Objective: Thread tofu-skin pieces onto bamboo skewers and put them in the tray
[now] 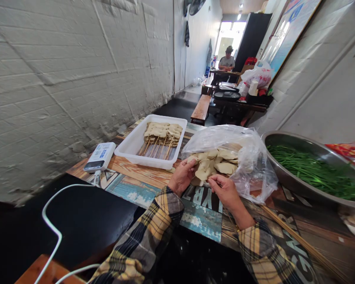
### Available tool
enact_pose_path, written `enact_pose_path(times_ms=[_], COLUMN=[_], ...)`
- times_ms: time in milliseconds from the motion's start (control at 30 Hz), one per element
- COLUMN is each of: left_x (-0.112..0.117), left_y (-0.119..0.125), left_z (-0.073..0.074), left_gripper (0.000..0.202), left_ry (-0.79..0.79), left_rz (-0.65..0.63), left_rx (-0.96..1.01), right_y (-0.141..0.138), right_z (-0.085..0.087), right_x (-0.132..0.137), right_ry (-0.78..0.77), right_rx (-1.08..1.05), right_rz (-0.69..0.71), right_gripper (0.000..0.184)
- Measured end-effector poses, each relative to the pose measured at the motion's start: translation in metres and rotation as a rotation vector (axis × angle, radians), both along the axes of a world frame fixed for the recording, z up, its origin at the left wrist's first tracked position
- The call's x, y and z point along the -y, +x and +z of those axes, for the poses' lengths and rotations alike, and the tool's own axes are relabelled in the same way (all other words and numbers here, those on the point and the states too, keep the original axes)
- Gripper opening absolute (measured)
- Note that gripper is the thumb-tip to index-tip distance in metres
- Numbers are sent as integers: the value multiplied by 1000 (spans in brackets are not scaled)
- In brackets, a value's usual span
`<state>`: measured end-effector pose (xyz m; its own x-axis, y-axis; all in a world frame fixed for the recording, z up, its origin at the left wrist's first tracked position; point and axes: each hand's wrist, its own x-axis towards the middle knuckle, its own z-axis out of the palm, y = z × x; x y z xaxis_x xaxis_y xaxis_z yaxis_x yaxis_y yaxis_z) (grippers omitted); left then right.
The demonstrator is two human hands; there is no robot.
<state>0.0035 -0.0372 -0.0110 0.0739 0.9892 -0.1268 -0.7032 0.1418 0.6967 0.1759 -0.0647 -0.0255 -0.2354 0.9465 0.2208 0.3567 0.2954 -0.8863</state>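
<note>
My left hand (182,176) is closed on a pale flat slice (203,172) at the mouth of a clear plastic bag (248,157) full of such slices. My right hand (225,189) is pinched just beside it, fingertips against the same slice; what it holds is too small to make out. Both sleeves are yellow and dark plaid. Behind the hands, a white tray (130,148) holds several skewered slices (162,136) with their sticks pointing toward me.
A steel basin (286,181) of green chives (313,169) stands at the right. Loose bamboo skewers (301,242) lie along the painted wooden table (136,185). A power bank (99,156) with a white cable (51,225) sits at left. A person (227,59) sits far down the corridor.
</note>
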Motion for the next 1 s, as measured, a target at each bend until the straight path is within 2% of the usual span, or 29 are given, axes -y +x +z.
enact_pose_path(times_ms=[300, 433, 600, 733, 1000], left_x=[1, 0, -3, -2, 5], left_y=[3, 1, -2, -1, 13], left_z=[1, -1, -3, -3, 3], left_gripper=[42, 39, 26, 24, 38], left_ry=[-49, -73, -72, -53, 48], left_rz=[93, 48, -35, -37, -22], left_rx=[-87, -62, -22, -29, -21], right_y=[0, 0, -2, -2, -5], right_z=[2, 0, -3, -3, 1], right_x=[0, 1, 2, 3, 3], right_ry=[142, 243, 373, 380, 304], right_rx=[115, 171, 243, 283, 249], right_rz=[1, -25, -68, -79, -122], right_gripper=[27, 26, 25, 25, 27])
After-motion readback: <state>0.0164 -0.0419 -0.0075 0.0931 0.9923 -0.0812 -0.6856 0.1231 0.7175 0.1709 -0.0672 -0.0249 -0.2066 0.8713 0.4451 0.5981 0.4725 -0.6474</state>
